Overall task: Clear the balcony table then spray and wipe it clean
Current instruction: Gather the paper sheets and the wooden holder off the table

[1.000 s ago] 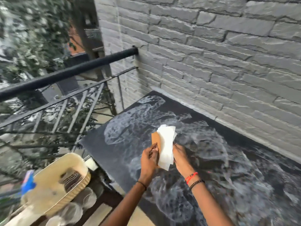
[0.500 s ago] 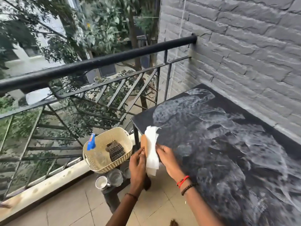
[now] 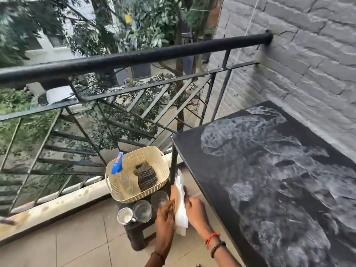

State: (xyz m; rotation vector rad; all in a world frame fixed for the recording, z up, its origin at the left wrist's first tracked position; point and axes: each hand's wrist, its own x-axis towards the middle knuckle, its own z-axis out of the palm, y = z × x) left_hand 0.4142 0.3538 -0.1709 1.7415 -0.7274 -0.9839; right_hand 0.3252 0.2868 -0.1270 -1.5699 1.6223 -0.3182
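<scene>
The black balcony table stands at the right against the brick wall, its top covered in white streaky smears. My left hand and my right hand hold a white cloth with a tan piece behind it, upright between them, just left of the table's edge and above a dark stool. A cream basket on the stool holds a spray bottle with a blue head and a striped dark cloth.
Two glasses and a metal cup stand on the dark stool in front of the basket. A black railing runs along the balcony's left side. Tiled floor lies open at the lower left.
My view has swung left, off the table towards the railing and stool. Both hands have carried the white cloth off the tabletop to above the stool.
</scene>
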